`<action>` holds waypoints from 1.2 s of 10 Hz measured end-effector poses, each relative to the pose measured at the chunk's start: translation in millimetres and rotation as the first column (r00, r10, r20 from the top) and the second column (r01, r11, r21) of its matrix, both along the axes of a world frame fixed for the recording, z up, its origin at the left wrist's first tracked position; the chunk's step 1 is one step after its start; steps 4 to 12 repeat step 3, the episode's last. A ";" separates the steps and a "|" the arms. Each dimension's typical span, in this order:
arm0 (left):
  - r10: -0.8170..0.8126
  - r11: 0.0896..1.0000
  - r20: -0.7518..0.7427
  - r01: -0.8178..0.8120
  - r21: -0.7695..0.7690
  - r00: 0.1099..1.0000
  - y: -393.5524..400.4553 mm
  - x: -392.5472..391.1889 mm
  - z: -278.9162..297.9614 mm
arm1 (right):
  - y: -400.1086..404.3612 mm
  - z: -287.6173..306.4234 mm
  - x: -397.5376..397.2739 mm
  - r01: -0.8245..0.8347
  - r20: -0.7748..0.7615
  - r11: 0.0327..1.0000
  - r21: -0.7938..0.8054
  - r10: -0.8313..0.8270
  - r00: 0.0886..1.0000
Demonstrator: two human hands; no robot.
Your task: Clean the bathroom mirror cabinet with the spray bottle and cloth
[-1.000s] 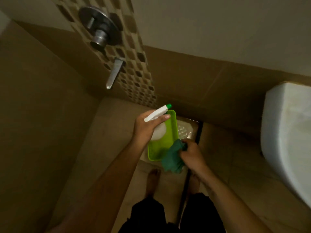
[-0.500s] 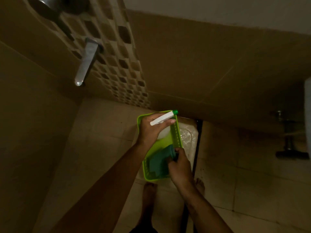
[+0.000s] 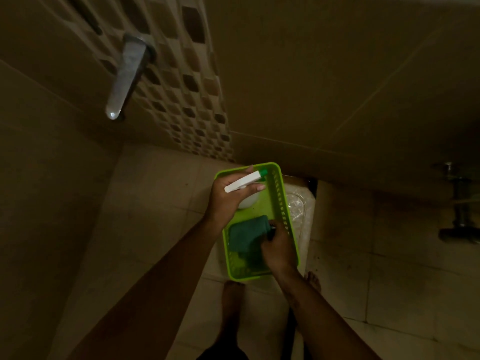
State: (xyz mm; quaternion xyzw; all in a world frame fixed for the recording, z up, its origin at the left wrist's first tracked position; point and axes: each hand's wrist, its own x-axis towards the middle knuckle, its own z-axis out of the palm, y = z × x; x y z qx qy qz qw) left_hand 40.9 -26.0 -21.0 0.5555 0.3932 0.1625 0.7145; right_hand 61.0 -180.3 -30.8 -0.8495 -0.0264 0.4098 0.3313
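Observation:
A lime green slotted basket (image 3: 285,203) sits low on a pale stand on the bathroom floor. My left hand (image 3: 228,196) grips a white spray bottle (image 3: 245,181) with a green nozzle tip, holding it upright over the basket's far end. A dark green cloth (image 3: 245,233) lies folded in the near half of the basket. My right hand (image 3: 279,249) is on the cloth's right edge with fingers curled round it. The mirror cabinet is out of view.
A chrome tap spout (image 3: 124,81) juts from the mosaic tile strip at upper left. Pipes and a valve (image 3: 459,203) stand at the right edge. Tiled walls close in behind and on the left. My bare feet (image 3: 232,297) stand just before the basket.
The view tilted down and the sink left the frame. Both hands lowered: the cloth went from hanging in my right hand to lying in the basket, and the bottle came down over it.

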 end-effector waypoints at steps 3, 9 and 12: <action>-0.150 0.983 -0.110 0.160 0.089 0.983 10.7 -17.1 7.1 | -12.9 18.4 -4.8 -0.263 0.168 0.960 -0.100 0.277 0.946; -0.150 0.983 -0.110 0.160 0.089 0.983 10.7 -17.1 7.1 | -12.9 18.4 -4.8 -0.263 0.168 0.960 -0.100 0.277 0.946; -0.150 0.983 -0.110 0.160 0.089 0.983 10.7 -17.1 7.1 | -12.9 18.4 -4.8 -0.263 0.168 0.960 -0.100 0.277 0.946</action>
